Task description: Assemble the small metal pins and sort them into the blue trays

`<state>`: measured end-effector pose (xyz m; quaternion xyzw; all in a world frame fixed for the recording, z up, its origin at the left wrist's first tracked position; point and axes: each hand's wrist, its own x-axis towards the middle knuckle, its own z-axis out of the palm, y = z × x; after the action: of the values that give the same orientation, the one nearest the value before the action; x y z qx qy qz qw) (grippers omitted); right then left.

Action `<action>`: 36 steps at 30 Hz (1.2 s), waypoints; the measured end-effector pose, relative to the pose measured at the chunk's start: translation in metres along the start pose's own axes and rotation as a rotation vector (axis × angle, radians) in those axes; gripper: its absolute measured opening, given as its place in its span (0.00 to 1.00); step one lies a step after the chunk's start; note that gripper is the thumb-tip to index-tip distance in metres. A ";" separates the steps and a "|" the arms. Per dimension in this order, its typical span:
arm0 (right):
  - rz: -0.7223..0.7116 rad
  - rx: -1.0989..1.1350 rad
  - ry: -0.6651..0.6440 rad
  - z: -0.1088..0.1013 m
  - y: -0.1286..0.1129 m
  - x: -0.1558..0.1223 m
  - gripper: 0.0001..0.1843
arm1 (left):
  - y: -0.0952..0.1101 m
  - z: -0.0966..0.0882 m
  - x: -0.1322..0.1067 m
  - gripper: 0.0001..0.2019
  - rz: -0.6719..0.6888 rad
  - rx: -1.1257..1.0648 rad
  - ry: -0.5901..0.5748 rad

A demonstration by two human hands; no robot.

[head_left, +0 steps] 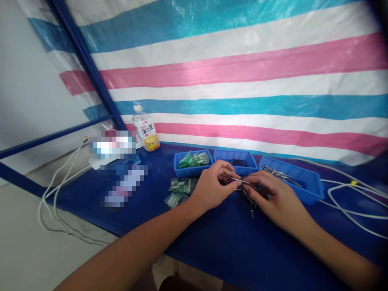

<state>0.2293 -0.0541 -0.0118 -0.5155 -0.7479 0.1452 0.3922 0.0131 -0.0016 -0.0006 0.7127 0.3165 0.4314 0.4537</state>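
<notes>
Between my two hands is a thin metal rod (241, 181), its ends pinched in the fingertips. My left hand (212, 184) grips one end with thumb and fingers; my right hand (271, 194) has its fingertips closed at the other end. Directly under them lies a loose pile of slim dark and silvery metal pieces (250, 202), partly covered by the hands. Behind stand three blue bins: the left bin (194, 171) has green-tinted plastic packets (194, 159), the middle bin (253, 162) small dark parts (238, 162), the right bin (312, 188) silvery rods (280, 174).
More small clear packets (182, 188) lie left of my left hand. A drink bottle (146, 129) stands at the back left, near a blurred patch (125, 188). White cables (339, 202) run at the right, others (57, 198) hang off the left edge. A striped sheet (227, 76) closes the back.
</notes>
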 end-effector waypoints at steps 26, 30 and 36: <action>-0.004 0.066 -0.234 0.000 -0.010 -0.003 0.18 | -0.005 0.000 0.000 0.18 -0.015 -0.086 -0.060; 0.000 0.070 -0.236 -0.001 -0.010 -0.002 0.16 | -0.003 0.000 0.001 0.20 -0.018 -0.091 -0.036; 0.036 0.101 -0.227 -0.001 -0.010 -0.001 0.17 | -0.003 0.000 0.001 0.20 -0.034 -0.123 -0.040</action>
<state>0.2239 -0.0595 -0.0057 -0.4885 -0.7700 0.2471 0.3277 0.0136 0.0000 -0.0034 0.6864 0.2925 0.4281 0.5099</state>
